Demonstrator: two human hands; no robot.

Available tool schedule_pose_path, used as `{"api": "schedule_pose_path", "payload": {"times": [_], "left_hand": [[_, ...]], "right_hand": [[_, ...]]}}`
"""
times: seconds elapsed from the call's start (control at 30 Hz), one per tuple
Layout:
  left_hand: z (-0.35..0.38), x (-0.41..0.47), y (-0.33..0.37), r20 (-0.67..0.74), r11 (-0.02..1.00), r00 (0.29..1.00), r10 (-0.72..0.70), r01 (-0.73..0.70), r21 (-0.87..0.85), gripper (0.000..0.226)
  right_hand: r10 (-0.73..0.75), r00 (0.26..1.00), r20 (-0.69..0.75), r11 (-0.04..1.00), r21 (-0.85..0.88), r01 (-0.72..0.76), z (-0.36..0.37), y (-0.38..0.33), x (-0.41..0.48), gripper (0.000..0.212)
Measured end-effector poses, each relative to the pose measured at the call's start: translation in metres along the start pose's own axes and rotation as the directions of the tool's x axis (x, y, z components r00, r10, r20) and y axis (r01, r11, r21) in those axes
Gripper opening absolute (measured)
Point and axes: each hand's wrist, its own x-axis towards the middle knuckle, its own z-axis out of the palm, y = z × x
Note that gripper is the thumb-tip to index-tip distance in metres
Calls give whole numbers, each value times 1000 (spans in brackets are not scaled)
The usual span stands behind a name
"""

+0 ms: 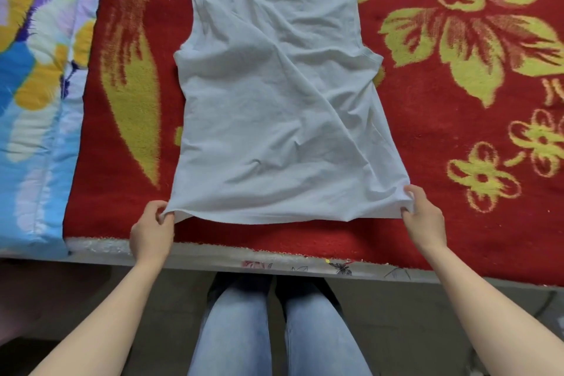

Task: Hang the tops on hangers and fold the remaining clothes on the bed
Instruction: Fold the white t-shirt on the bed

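A pale grey sleeveless top [274, 101] lies spread flat on the bed, neck at the far end and hem toward me. My left hand [151, 230] pinches the hem's left corner. My right hand [422, 217] pinches the hem's right corner. The hem is pulled taut between both hands and lifted slightly off the blanket. Diagonal creases run across the fabric. No hanger is in view.
A red blanket with yellow flowers [457, 101] covers the bed. A blue, yellow and purple floral quilt [36, 85] lies along the left side. The bed's near edge [274, 259] runs just behind my hands, with my legs in jeans [274, 330] below it.
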Motion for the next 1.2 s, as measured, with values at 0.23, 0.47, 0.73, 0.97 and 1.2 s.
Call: {"api": "schedule_pose_path", "payload": {"times": [0.23, 0.47, 0.73, 0.97, 1.2], "left_hand": [[-17, 8, 4, -137, 837, 935, -328, 220, -501, 17], [-33, 0, -30, -15, 789, 924, -382, 318, -525, 32], [-67, -9, -58, 188, 783, 968, -169, 247, -571, 24], [-126, -32, -120, 476, 835, 880, -11, 270, -480, 39], [-116, -45, -173, 627, 968, 767, -139, 238, -78, 39]], "right_hand": [[192, 955, -227, 951, 284, -123, -20, 4, 11, 33], [417, 896, -154, 641, 748, -170, -28, 0, 4, 38], [386, 915, 115, 509, 801, -315, -30, 12, -64, 39], [368, 908, 201, 553, 737, -388, -14, 30, -156, 49], [411, 832, 372, 801, 289, -525, 8, 34, -211, 23]]}}
